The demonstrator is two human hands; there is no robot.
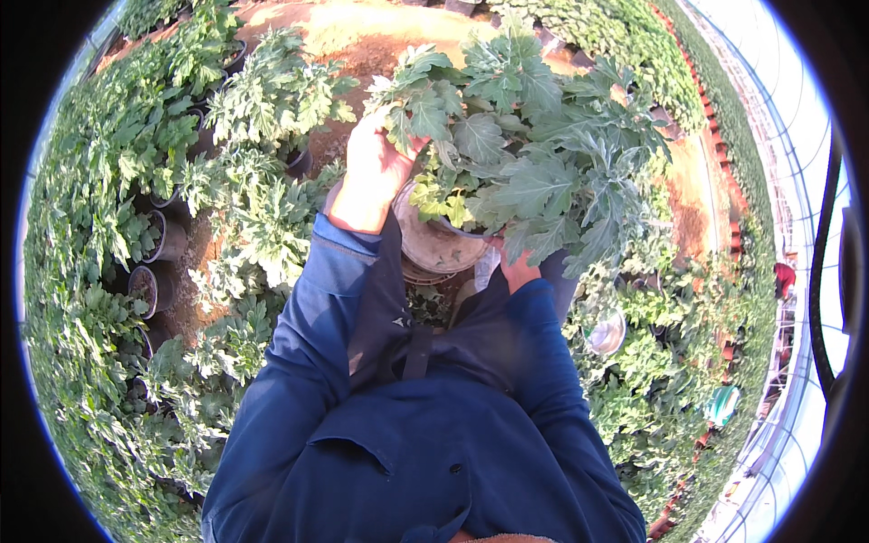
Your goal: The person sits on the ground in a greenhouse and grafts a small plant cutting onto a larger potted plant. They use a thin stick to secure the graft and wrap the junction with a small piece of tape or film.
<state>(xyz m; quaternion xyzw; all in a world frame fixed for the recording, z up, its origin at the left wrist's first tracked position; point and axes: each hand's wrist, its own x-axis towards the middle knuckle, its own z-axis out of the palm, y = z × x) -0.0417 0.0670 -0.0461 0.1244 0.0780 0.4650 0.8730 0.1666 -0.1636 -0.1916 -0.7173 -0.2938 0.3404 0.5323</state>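
Observation:
A leafy potted plant, apparently a chrysanthemum (pixel 536 163), stands in front of my knees. Its pot (pixel 465 229) shows only as a bit of rim under the foliage, over a pale round surface (pixel 438 241), perhaps an upturned bucket. At the plant's left side, my left hand (pixel 375 170) has leaves between thumb and fingers; some fingertips are behind the foliage. Low on the near side, my right hand (pixel 519 266) reaches under the leaves beside the pot rim. Leaves cover most of its fingers, so its grip is hidden. Yellowish leaves (pixel 441 202) grow low, between the hands.
Potted plants (pixel 271 102) crowd the left side, several in black pots (pixel 163 235). Bare soil (pixel 380 34) lies beyond the plant. On the right are a clear plastic container (pixel 604 332), a green-and-white item (pixel 722 405) and a row of red pots (pixel 735 224).

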